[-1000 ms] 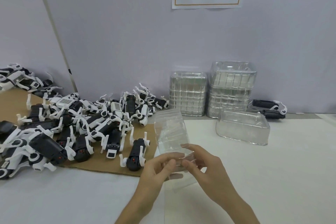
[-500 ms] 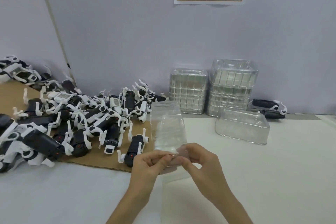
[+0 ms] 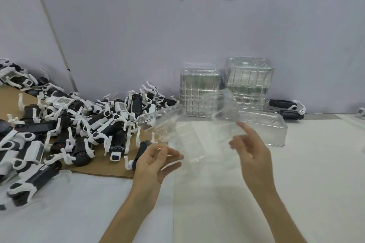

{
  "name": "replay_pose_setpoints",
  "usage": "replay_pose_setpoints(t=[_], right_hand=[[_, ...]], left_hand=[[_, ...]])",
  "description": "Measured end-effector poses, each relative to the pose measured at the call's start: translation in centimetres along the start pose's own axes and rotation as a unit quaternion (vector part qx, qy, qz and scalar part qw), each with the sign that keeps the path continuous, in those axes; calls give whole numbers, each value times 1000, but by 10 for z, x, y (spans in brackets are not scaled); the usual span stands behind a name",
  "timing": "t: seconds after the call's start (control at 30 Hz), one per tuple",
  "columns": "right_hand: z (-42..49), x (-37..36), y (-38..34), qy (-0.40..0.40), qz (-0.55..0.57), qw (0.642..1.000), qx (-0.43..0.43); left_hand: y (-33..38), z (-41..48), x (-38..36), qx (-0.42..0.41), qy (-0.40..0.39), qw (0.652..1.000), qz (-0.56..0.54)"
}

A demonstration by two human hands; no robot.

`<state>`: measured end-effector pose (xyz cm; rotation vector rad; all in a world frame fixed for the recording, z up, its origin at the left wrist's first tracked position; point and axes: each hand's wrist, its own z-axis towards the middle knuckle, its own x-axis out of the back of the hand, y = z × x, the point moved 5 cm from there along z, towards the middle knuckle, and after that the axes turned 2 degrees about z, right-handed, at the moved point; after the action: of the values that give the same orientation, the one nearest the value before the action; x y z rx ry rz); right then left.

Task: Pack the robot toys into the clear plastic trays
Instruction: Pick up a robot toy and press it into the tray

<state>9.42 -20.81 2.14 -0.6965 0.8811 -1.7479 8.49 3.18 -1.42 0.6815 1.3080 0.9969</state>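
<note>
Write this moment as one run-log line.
left hand: grips clear tray | right hand: grips second clear tray | robot toys: heaped on cardboard, unpacked

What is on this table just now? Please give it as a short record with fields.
left hand: pinches the left side of a clear plastic tray, held above the table
right hand: at the tray's right side; grip blurred
robot toys: black-and-white pile on a cardboard sheet, left
tray stacks: two, at the back
single tray: lies alone in front of the stacks
packed toys: none visible
</note>
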Motion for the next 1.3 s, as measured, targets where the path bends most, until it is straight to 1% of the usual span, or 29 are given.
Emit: replay_pose_setpoints(t=[0.07, 0.13, 0.17, 0.2, 0.23, 0.27, 0.3, 0.37, 0.4, 0.43, 0.47, 0.5, 0.53, 0.6, 0.63, 0.73, 0.77, 0.83, 0.9, 0.93, 0.97, 1.0, 1.03, 1.07, 1.13, 1.17, 1.2, 1.23, 1.3], right_hand=[[5, 12, 4, -17, -141, 989, 48], [5, 13, 12, -72, -320, 942, 62], [4, 10, 19, -111, -376, 919, 52], [2, 6, 26, -155, -394, 905, 39], [0, 2, 31, -190, -383, 904, 32], [-1, -1, 32, -201, -348, 915, 39], [-1, -1, 28, -181, -308, 932, 55], [2, 5, 18, -101, -264, 955, 86], [3, 10, 17, -68, -258, 960, 82], [5, 15, 19, -52, -257, 964, 55], [7, 17, 24, -58, -253, 966, 17], [7, 16, 30, -94, -256, 962, -28], [2, 10, 37, -163, -266, 948, -66], [-9, -4, 47, -301, -277, 907, -96], [-11, -9, 48, -321, -259, 906, -95], [-7, -8, 31, -229, -140, 960, -80], [-7, -10, 26, -221, -83, 967, -94], [-11, -19, 22, -252, 30, 957, -143], [-16, -27, 21, -269, 49, 948, -162], [-16, -29, 20, -255, 43, 954, -154], [-15, -28, 18, -223, 33, 964, -141], [-12, -24, 18, -180, 31, 974, -135], [-8, -18, 17, -138, 33, 981, -134], [-3, -10, 16, -105, 39, 985, -134], [5, 6, 13, -77, 57, 986, -139], [8, 12, 14, -79, 63, 984, -148], [10, 17, 16, -90, 64, 981, -160], [11, 21, 18, -108, 55, 977, -174], [10, 22, 22, -154, 9, 967, -203]], left_hand=[[4, 0, 4, 13, 9, 999, -44], [7, -1, 10, 5, 42, 997, -66], [9, -3, 14, -7, 66, 996, -65], [11, -3, 17, -21, 88, 994, -58], [14, -4, 21, -34, 104, 993, -51], [15, -4, 23, -44, 118, 991, -47], [16, -5, 26, -50, 130, 989, -49], [16, -5, 30, -57, 149, 985, -62], [17, -6, 30, -64, 155, 983, -72], [16, -6, 32, -69, 159, 981, -81], [16, -5, 32, -70, 163, 980, -87], [15, -5, 33, -67, 164, 980, -93], [15, -5, 32, -59, 160, 980, -100], [13, -6, 29, -33, 146, 982, -113], [12, -6, 27, -18, 139, 983, -122], [6, -7, 21, 20, 119, 983, -141], [3, -7, 19, 33, 111, 983, -143], [-4, -8, 14, 58, 89, 985, -138], [-11, -11, 4, 96, 61, 986, -121], [-12, -13, 0, 103, 54, 990, -85], [-11, -13, -3, 82, 53, 995, -21], [-7, -13, -3, 31, 60, 995, 78], [2, -13, -1, -48, 73, 977, 192], [12, -14, 0, -136, 98, 939, 301], [29, -17, 5, -263, 167, 840, 445], [34, -17, 9, -287, 201, 794, 497], [34, -15, 14, -279, 226, 760, 542], [31, -9, 21, -245, 228, 739, 585], [17, 0, 34, -170, 193, 706, 659]])
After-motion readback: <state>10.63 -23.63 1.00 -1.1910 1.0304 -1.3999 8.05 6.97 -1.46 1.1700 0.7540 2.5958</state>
